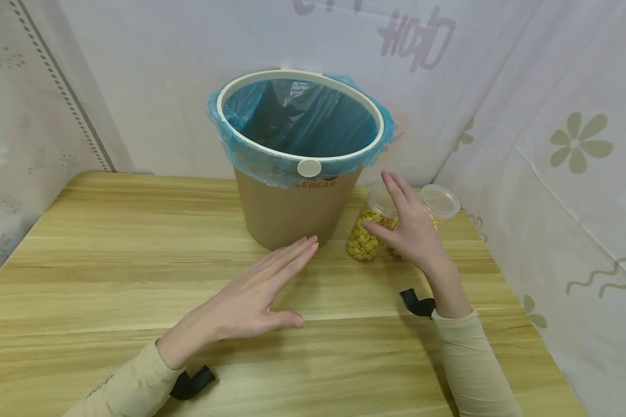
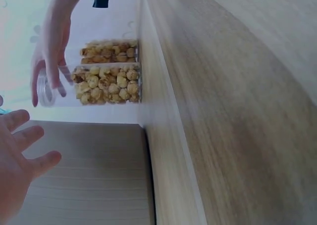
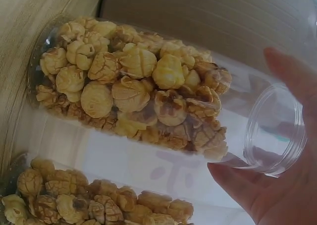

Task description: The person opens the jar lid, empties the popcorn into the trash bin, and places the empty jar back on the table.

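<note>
My right hand [image 1: 414, 231] is spread wide around the nearer of two clear plastic jars [image 1: 367, 229], thumb on one side and fingers arched past its open mouth, just touching the plastic rather than clamped on it. That jar stands on the wooden table [image 1: 109, 272] just to the right of the bin, and it is filled roughly halfway with popcorn [image 3: 133, 91], lumpy golden kernels with a glazed, caramel-brown sheen, packed against the see-through wall. The second jar [image 1: 438, 205] stands right behind it, mostly hidden by my hand, with a round clear lid on top and more of the same popcorn inside. The bin [image 1: 297, 197] is a round bucket with tan ribbed sides and a cream-coloured hoop at the rim; a thin, crinkled blue plastic bag [image 1: 302, 116] lines it and folds over the edge, and nothing shows inside the bag. My left hand [image 1: 255, 295] is flat and holds nothing, fingers straight and together, hovering low over the table with the fingertips close to the foot of the bin. The tabletop is smooth pale wood with long straight grain. Pale patterned curtains [image 1: 579, 145] hang round the table on all sides.
</note>
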A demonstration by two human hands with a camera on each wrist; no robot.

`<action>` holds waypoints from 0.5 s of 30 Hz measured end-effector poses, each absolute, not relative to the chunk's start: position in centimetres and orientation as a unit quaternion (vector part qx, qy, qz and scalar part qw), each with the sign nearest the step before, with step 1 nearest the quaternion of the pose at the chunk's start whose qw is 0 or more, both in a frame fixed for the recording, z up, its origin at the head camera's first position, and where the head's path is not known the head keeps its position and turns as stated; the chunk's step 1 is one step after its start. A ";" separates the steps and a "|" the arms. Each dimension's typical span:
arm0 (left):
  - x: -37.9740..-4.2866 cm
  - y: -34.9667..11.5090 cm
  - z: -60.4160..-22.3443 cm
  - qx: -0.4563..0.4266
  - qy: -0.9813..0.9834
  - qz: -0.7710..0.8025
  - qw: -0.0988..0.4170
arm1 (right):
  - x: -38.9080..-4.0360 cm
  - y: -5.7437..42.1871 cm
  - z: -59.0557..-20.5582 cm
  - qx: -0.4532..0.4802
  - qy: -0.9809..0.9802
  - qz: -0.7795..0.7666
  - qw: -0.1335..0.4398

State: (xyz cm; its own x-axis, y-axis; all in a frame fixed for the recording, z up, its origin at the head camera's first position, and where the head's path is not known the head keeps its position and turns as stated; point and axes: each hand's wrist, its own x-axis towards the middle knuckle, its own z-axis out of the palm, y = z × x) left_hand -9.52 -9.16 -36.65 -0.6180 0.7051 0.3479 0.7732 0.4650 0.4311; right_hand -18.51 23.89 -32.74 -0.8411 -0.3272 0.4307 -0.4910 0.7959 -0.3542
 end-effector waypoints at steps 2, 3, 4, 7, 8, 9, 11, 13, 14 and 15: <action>-9.5 -9.2 -36.7 -0.433 -0.854 -0.283 0.057 | -18.5 23.9 -32.8 0.218 -0.931 0.231 0.179; -9.5 -9.2 -36.7 -0.432 -0.855 -0.281 0.057 | -18.5 23.9 -32.9 0.217 -0.931 0.231 0.180; -9.5 -9.2 -36.7 -0.431 -0.856 -0.280 0.055 | -18.5 23.9 -32.9 0.217 -0.931 0.232 0.181; -9.5 -9.2 -36.7 -0.429 -0.858 -0.277 0.053 | -18.6 23.9 -33.0 0.215 -0.930 0.237 0.182; -9.4 -9.1 -36.7 -0.427 -0.860 -0.275 0.052 | -18.6 23.9 -33.0 0.214 -0.929 0.242 0.181; -9.4 -9.1 -36.7 -0.426 -0.861 -0.274 0.052 | -18.6 23.8 -33.0 0.214 -0.928 0.246 0.181; -9.4 -9.0 -36.7 -0.424 -0.862 -0.275 0.052 | -18.5 23.8 -33.0 0.211 -0.925 0.257 0.181; -9.4 -9.0 -36.7 -0.421 -0.862 -0.276 0.052 | -18.4 23.8 -32.9 0.209 -0.923 0.267 0.184; -9.3 -9.0 -36.7 -0.420 -0.863 -0.276 0.052 | -18.4 23.8 -32.9 0.208 -0.921 0.271 0.184; -9.3 -8.9 -36.7 -0.419 -0.863 -0.277 0.053 | -18.3 23.8 -32.8 0.207 -0.921 0.274 0.185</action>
State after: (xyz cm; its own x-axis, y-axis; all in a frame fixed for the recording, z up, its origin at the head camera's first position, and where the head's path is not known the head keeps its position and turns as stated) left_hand -9.33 -8.93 -36.68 -0.6440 0.6933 0.3236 0.7520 0.4957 0.4345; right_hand -18.31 23.84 -32.82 -0.8459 -0.2795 0.4542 -0.4826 0.7638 -0.4287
